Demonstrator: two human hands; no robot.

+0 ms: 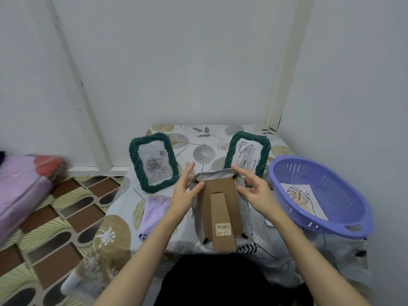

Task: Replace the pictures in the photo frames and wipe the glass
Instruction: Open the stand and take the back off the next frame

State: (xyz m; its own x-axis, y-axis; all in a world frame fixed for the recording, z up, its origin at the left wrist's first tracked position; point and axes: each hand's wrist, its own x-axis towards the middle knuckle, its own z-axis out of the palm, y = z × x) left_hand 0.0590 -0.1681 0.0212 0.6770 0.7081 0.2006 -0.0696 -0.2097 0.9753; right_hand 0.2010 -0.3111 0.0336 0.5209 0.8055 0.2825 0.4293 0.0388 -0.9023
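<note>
A photo frame (220, 208) lies face down on the small table in front of me, its brown cardboard back and stand facing up. My left hand (185, 191) touches the back's upper left corner by a black clip, thumb on the cardboard, fingers straight. My right hand (254, 188) is at the upper right corner, fingers spread near the other clip. Two green braided frames stand behind: the left frame (153, 162) shows a rose picture, the right frame (248, 154) a line drawing. A lilac cloth (152, 214) lies left of the face-down frame.
A purple plastic basket (320, 195) at the table's right holds a loose picture (305, 199) of a leaf drawing. The table (110, 235) wears a leaf-print cover and sits in a wall corner. A pink wrapped bundle (24, 186) lies on the patterned floor at left.
</note>
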